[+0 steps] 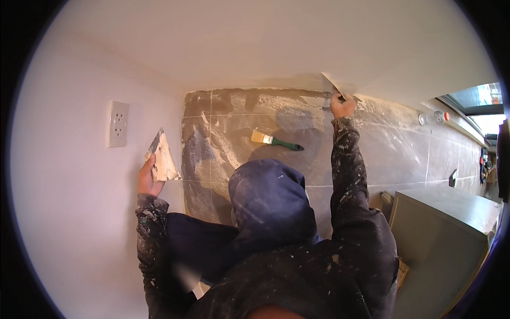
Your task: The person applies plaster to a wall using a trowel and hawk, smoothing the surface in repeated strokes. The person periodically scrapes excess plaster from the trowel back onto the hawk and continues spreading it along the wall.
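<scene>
Left hand (149, 179) grasping a paste-smeared plate (165, 162), held up near the left wall (74, 159), by the floor's left edge. Right hand (343, 108) clenched on a thin blade (330, 82) at the floor's (396, 143) far edge; can't tell if it touches the far wall (265, 42). Green-handled brush (279, 141) lies on floor between the hands, bristles toward the far-left corner. Clear bottle (433, 118) near far edge, right of the blade.

Left head-worn fisheye is looking down.
It is facing the tiled floor (396, 146) from close above, taking in the pale wall (297, 40) beyond.
</scene>
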`<action>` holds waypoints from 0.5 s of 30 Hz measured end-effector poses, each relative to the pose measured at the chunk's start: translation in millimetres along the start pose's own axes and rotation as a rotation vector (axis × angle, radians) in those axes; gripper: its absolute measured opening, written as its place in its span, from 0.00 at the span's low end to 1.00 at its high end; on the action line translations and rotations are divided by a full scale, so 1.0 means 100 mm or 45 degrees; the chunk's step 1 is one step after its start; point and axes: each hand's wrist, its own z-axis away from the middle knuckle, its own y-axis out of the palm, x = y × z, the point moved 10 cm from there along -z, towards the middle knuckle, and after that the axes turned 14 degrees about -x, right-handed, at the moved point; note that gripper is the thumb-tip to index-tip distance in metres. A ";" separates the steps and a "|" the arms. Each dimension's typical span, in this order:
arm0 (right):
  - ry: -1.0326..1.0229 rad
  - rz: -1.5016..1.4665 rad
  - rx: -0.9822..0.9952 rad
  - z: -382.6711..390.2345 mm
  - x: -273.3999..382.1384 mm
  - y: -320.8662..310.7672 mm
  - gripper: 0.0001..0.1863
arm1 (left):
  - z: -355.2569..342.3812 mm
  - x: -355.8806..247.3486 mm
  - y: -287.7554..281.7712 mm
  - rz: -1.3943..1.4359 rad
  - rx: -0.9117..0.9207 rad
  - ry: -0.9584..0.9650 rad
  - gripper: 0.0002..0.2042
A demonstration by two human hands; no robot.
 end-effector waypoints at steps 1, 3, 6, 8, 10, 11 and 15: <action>-0.034 0.068 0.105 0.07 0.03 -0.08 0.13 | -0.01 -0.01 0.01 -0.003 -0.009 0.011 0.19; -0.220 0.360 0.267 0.45 0.07 -0.05 0.12 | -0.01 0.01 0.06 0.014 0.000 -0.001 0.19; 0.078 0.094 0.413 1.13 -0.17 0.47 0.12 | -0.02 0.01 0.11 0.011 -0.006 -0.011 0.19; 0.472 -0.362 0.464 1.63 -0.40 1.06 0.12 | -0.03 0.01 0.10 -0.012 -0.009 -0.015 0.19; 0.204 -0.023 0.593 1.96 -0.37 1.45 0.13 | -0.02 0.01 0.09 -0.032 0.026 -0.012 0.20; 0.012 0.219 0.635 2.05 -0.32 1.58 0.14 | -0.03 -0.01 0.00 -0.061 -0.048 0.015 0.20; 1.689 -0.969 0.097 2.42 -0.66 1.93 0.16 | -0.02 -0.03 -0.16 -0.042 -0.075 0.042 0.20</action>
